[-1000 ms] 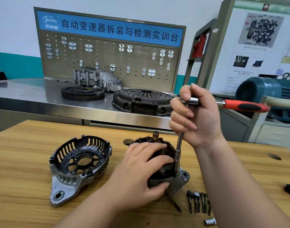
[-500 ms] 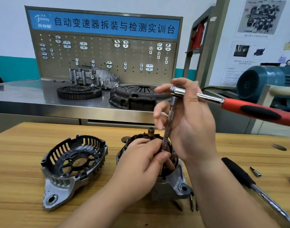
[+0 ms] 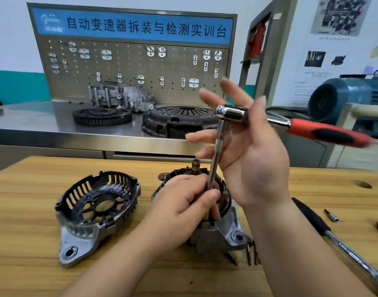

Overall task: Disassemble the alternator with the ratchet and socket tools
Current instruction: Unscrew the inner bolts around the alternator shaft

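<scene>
This looks like a car-mechanics training workshop: a pegboard [image 3: 130,67] of hooks under a blue sign [image 3: 130,26], a steel table [image 3: 34,118] holding a clutch plate [image 3: 179,121] and a gear ring [image 3: 101,116], and a wall poster [image 3: 338,16].

Bright even light, slight motion blur, bowed edges

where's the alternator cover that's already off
Head view: the removed cover sits open side up on the wooden table, left of centre, just left of the alternator body where the left hand pinches the extension bar.
</scene>
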Demonstrator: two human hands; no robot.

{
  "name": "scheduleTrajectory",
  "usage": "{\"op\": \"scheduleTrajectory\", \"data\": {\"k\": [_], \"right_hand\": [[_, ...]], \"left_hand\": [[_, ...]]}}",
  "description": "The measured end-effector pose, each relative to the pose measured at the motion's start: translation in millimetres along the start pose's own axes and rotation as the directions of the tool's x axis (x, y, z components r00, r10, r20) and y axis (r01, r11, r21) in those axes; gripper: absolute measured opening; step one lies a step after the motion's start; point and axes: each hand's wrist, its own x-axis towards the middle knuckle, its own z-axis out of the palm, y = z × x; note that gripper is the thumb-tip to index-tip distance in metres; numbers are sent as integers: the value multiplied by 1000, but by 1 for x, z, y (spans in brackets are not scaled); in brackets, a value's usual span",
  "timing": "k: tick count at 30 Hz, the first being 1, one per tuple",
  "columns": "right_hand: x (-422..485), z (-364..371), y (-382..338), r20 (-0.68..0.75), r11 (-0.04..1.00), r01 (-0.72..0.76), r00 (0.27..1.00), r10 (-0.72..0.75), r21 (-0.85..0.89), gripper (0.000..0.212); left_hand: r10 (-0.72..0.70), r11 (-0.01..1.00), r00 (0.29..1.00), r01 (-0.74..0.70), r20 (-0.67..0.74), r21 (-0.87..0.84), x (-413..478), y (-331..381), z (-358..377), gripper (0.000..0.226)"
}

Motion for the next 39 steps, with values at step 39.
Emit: {"op": "scheduleTrajectory", "data": {"k": [39], "right_hand": [[-3, -2, 4, 97, 981, -153, 985, 142, 119, 53]], "left_hand": [[-8, 997, 999, 12, 52, -74, -1, 1, -6, 47]]}}
